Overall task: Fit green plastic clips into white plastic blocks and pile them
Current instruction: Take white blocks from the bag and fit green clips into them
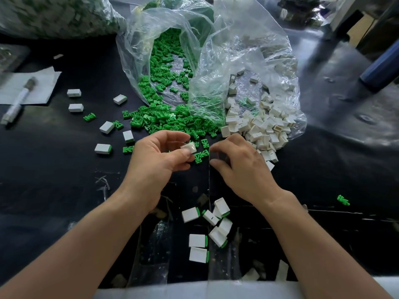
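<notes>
A: Left side of the table (43, 180), go.
B: Far left corner, a big bag (54, 16), green and white inside, blurred. Nearer, a marker pen (16, 102) lying on a sheet of paper (45, 83). Right of that, loose white blocks (75, 107) lying flat, apart from each other.
A: Any fitted?
B: Two fitted blocks (103, 148) with green at one end, just left of the left grip (155, 156).
A: Left grip state?
B: Grasping one white block (188, 147), pinched between thumb and fingertips, off the table, just nearer than the green clips (164, 119).
A: Clips where?
B: Heaped at the mouth of an open clear bag (149, 46), middle of the far edge, reaching down toward both grips.
A: The pile?
B: Near edge, between the two forearms: finished pile (216, 225), fitted ones, some overlapping, green ends showing.
A: Right grip (241, 167)?
B: Palm down, fingers curled toward the table, near a green clip. Underside hidden, cannot tell if it holds anything.
A: Right of it?
B: Second clear bag (269, 50), a heap of empty blocks (259, 128) at its mouth, just beside the right grip. One stray clip (343, 200) well apart, toward the right edge.
</notes>
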A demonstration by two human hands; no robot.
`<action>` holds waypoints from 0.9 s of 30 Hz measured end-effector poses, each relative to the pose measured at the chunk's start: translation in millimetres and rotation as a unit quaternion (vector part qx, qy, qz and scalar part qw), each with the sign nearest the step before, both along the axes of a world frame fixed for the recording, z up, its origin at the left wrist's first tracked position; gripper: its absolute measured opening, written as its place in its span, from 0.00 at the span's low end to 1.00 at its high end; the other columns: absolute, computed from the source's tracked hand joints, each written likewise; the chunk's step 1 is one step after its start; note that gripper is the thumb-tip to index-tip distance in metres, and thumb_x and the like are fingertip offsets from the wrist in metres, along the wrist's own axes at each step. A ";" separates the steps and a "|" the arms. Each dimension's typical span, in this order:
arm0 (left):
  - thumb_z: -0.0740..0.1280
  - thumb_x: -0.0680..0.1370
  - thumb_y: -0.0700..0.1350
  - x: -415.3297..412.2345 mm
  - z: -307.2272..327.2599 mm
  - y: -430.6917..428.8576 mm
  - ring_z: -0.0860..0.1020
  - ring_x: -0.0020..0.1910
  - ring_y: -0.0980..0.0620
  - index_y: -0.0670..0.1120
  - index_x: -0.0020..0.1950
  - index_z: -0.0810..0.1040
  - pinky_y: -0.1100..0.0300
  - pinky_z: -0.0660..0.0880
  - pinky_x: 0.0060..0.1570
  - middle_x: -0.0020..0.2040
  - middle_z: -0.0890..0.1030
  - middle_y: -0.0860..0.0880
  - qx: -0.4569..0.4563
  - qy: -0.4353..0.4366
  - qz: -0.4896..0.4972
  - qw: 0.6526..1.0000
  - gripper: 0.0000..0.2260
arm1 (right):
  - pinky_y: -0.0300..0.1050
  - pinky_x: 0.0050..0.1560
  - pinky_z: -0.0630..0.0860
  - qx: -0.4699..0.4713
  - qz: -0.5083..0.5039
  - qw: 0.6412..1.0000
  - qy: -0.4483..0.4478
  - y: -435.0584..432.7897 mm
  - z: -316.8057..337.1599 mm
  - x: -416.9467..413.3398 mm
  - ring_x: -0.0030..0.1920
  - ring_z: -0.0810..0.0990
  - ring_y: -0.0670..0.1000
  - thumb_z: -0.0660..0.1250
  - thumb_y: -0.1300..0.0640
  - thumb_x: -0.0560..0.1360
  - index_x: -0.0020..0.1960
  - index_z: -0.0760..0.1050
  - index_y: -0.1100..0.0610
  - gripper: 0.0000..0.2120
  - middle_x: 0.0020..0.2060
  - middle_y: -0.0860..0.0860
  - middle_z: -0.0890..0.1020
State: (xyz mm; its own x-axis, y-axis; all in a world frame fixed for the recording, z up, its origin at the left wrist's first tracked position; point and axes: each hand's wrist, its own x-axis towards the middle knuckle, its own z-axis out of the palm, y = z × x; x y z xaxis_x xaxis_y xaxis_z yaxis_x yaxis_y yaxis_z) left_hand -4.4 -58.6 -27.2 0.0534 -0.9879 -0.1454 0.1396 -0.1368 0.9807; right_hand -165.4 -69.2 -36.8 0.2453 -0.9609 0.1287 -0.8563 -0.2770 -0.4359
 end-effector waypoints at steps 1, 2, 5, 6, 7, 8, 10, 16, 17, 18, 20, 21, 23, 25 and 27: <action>0.67 0.72 0.30 -0.1 0.2 0.4 0.81 0.34 0.55 0.47 0.43 0.79 0.65 0.77 0.32 0.37 0.81 0.49 0.001 -0.002 -0.003 1.000 0.12 | 0.38 0.52 0.62 0.007 -0.003 1.000 0.003 -0.4 -1.2 0.5 0.58 0.71 0.52 0.65 0.54 0.75 0.62 0.74 0.54 0.16 0.54 0.51 0.73; 0.67 0.72 0.29 -0.2 0.5 0.7 0.82 0.34 0.55 0.48 0.43 0.79 0.65 0.77 0.32 0.38 0.81 0.49 0.002 -0.003 -0.006 1.000 0.13 | 0.39 0.53 0.62 0.013 -0.003 1.000 0.011 -0.9 -2.4 1.2 0.59 0.70 0.52 0.64 0.53 0.76 0.64 0.72 0.53 0.17 0.55 0.51 0.73; 0.66 0.72 0.28 -0.9 2.1 1.8 0.82 0.35 0.54 0.47 0.44 0.79 0.65 0.78 0.34 0.42 0.80 0.47 0.004 -0.005 -0.014 1.000 0.13 | 0.41 0.56 0.63 0.013 -0.007 1.000 0.018 -1.7 -4.7 4.4 0.59 0.70 0.52 0.63 0.51 0.77 0.66 0.72 0.53 0.18 0.54 0.52 0.73; 0.66 0.72 0.28 -1.4 2.6 2.1 0.81 0.35 0.54 0.47 0.44 0.79 0.65 0.78 0.34 0.42 0.80 0.46 0.004 -0.005 -0.016 1.000 0.13 | 0.42 0.56 0.63 0.009 -0.011 1.000 0.011 -1.5 -4.8 5.7 0.59 0.70 0.53 0.63 0.51 0.77 0.66 0.71 0.52 0.19 0.53 0.52 0.73; 0.66 0.72 0.28 -1.9 3.0 2.3 0.81 0.35 0.54 0.47 0.43 0.79 0.65 0.78 0.34 0.42 0.80 0.46 0.004 -0.005 -0.017 1.000 0.13 | 0.42 0.56 0.63 0.004 -0.012 1.000 0.007 -1.4 -4.9 6.9 0.58 0.70 0.53 0.63 0.51 0.77 0.68 0.70 0.51 0.20 0.52 0.52 0.72; 0.66 0.72 0.28 -2.3 3.4 2.5 0.81 0.35 0.54 0.46 0.43 0.79 0.65 0.79 0.35 0.42 0.80 0.46 0.005 -0.004 -0.019 1.000 0.13 | 0.42 0.55 0.64 0.000 -0.010 1.000 0.010 -1.6 -5.0 7.9 0.57 0.70 0.52 0.62 0.51 0.77 0.68 0.69 0.50 0.20 0.51 0.51 0.72; 0.66 0.72 0.28 -2.7 3.8 2.5 0.81 0.35 0.55 0.46 0.43 0.78 0.65 0.79 0.35 0.41 0.80 0.46 0.008 -0.002 -0.020 1.000 0.13 | 0.43 0.53 0.64 -0.005 0.000 1.000 0.024 -2.6 -5.2 8.6 0.57 0.70 0.52 0.62 0.52 0.77 0.66 0.72 0.49 0.17 0.50 0.51 0.71; 0.66 0.72 0.28 -2.7 5.0 3.3 0.82 0.36 0.54 0.44 0.42 0.78 0.66 0.78 0.34 0.41 0.80 0.46 0.013 0.013 -0.029 0.999 0.11 | 0.45 0.50 0.68 -0.011 0.001 0.999 -0.049 -1.3 -4.6 8.6 0.49 0.73 0.52 0.67 0.59 0.74 0.49 0.74 0.59 0.05 0.46 0.51 0.74; 0.66 0.72 0.28 -2.7 5.1 3.6 0.82 0.36 0.54 0.44 0.42 0.78 0.65 0.78 0.34 0.41 0.80 0.46 0.013 0.016 -0.032 0.999 0.11 | 0.45 0.48 0.69 -0.012 -0.005 0.997 -0.075 -0.7 -3.5 7.8 0.46 0.74 0.52 0.67 0.60 0.74 0.47 0.73 0.59 0.04 0.42 0.50 0.74; 0.66 0.72 0.28 -2.5 5.3 3.9 0.83 0.36 0.54 0.44 0.42 0.78 0.65 0.78 0.34 0.41 0.80 0.46 0.012 0.019 -0.033 0.999 0.11 | 0.43 0.46 0.69 -0.010 -0.014 0.994 -0.110 -0.5 -2.0 6.4 0.43 0.74 0.51 0.67 0.61 0.74 0.46 0.73 0.59 0.03 0.39 0.48 0.74; 0.67 0.72 0.29 -2.0 5.7 4.2 0.83 0.36 0.53 0.43 0.42 0.78 0.66 0.78 0.34 0.40 0.80 0.47 0.011 0.023 -0.033 0.999 0.09 | 0.38 0.42 0.70 0.002 -0.024 0.980 -0.199 0.4 1.9 3.1 0.38 0.74 0.45 0.68 0.62 0.73 0.44 0.74 0.55 0.04 0.35 0.44 0.75; 0.68 0.72 0.30 -1.9 5.8 4.3 0.83 0.36 0.53 0.43 0.42 0.78 0.66 0.78 0.34 0.39 0.81 0.47 0.011 0.024 -0.034 0.999 0.09 | 0.35 0.41 0.71 0.009 -0.022 0.969 -0.244 1.3 4.1 2.0 0.36 0.74 0.42 0.68 0.63 0.72 0.43 0.74 0.52 0.07 0.34 0.43 0.75; 0.68 0.72 0.31 -1.8 5.6 4.7 0.82 0.35 0.54 0.43 0.42 0.79 0.66 0.77 0.33 0.37 0.81 0.49 0.011 0.024 -0.036 0.999 0.08 | 0.30 0.40 0.71 0.018 -0.005 0.951 -0.308 3.8 7.5 1.8 0.36 0.75 0.38 0.69 0.65 0.72 0.41 0.74 0.47 0.13 0.33 0.42 0.77; 0.68 0.72 0.31 -2.2 5.8 4.8 0.82 0.34 0.53 0.43 0.41 0.79 0.66 0.77 0.33 0.35 0.81 0.50 0.011 0.025 -0.038 0.999 0.08 | 0.30 0.40 0.71 0.015 0.006 0.945 -0.326 5.9 9.3 2.9 0.35 0.75 0.37 0.68 0.66 0.72 0.40 0.74 0.45 0.15 0.33 0.42 0.77; 0.67 0.72 0.29 -2.5 5.8 4.8 0.83 0.34 0.52 0.43 0.42 0.77 0.65 0.77 0.33 0.37 0.80 0.47 0.012 0.036 -0.036 0.999 0.09 | 0.29 0.39 0.70 0.016 0.005 0.946 -0.323 6.6 10.0 3.2 0.35 0.74 0.36 0.68 0.66 0.72 0.40 0.73 0.45 0.15 0.33 0.42 0.77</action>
